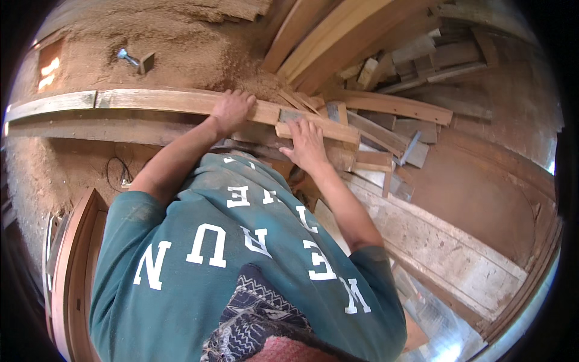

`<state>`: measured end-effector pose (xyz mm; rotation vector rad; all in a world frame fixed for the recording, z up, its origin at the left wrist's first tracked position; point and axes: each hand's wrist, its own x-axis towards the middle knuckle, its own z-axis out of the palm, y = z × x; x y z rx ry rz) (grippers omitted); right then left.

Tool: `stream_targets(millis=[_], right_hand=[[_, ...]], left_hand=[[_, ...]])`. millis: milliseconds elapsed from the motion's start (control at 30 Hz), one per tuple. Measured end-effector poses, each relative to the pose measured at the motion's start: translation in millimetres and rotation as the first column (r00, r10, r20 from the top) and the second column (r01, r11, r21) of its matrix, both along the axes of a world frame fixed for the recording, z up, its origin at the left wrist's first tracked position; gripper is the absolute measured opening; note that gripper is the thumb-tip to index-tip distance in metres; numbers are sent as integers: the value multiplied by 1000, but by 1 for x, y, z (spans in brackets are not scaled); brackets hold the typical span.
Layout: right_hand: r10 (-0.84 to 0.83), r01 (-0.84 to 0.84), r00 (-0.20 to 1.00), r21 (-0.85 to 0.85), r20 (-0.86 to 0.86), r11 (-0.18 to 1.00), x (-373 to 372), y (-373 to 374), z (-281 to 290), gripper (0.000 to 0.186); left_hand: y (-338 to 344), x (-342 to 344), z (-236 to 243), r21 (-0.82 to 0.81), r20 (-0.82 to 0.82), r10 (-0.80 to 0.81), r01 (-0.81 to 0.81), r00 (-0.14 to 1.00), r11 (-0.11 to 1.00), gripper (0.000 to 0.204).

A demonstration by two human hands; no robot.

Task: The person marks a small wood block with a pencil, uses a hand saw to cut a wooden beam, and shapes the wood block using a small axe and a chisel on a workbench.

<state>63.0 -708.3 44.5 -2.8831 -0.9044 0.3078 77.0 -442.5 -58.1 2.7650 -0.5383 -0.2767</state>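
Observation:
A long, pale wooden plank (pixel 157 100) runs from the far left to the middle, in front of my body. My left hand (pixel 233 113) lies over it, with the fingers bent across its far edge. At the plank's right end sits a shorter wooden piece (pixel 338 131), lapping a dark grey patch. My right hand (pixel 307 143) grips this piece, fingers on top and thumb at the near side. Below both runs a darker beam (pixel 90 128), partly covered by my forearms.
Sawdust (pixel 187 51) covers the ground beyond, where a small metal tool (pixel 128 58) lies by a wood block (pixel 146 63). Large boards (pixel 332 39) lean at the back. Offcuts (pixel 416 63) pile up on the right, near a pale panel (pixel 446 247). A wooden frame (pixel 75 271) stands at left.

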Motion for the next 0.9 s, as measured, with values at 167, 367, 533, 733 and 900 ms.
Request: stream_targets(millis=[167, 367, 533, 733, 900], right_hand=[[-27, 26, 990, -8, -140, 1000, 5, 9, -34, 30], [75, -49, 902, 71, -425, 996, 52, 14, 1, 15], [119, -10, 870, 224, -479, 975, 28, 29, 37, 18], [28, 122, 797, 206, -604, 971, 71, 67, 1, 33], [132, -17, 895, 264, -425, 964, 81, 92, -32, 46]], left_hand=[[0, -4, -17, 24, 13, -8, 7, 1000, 1000, 60], [0, -8, -6, -33, -8, 6, -6, 1000, 999, 59], [1, -5, -1, 14, -76, -8, 9, 997, 1000, 61], [16, -19, 19, -78, 62, 13, -8, 998, 997, 81], [83, -78, 11, -240, 5, 179, -173, 984, 955, 96]])
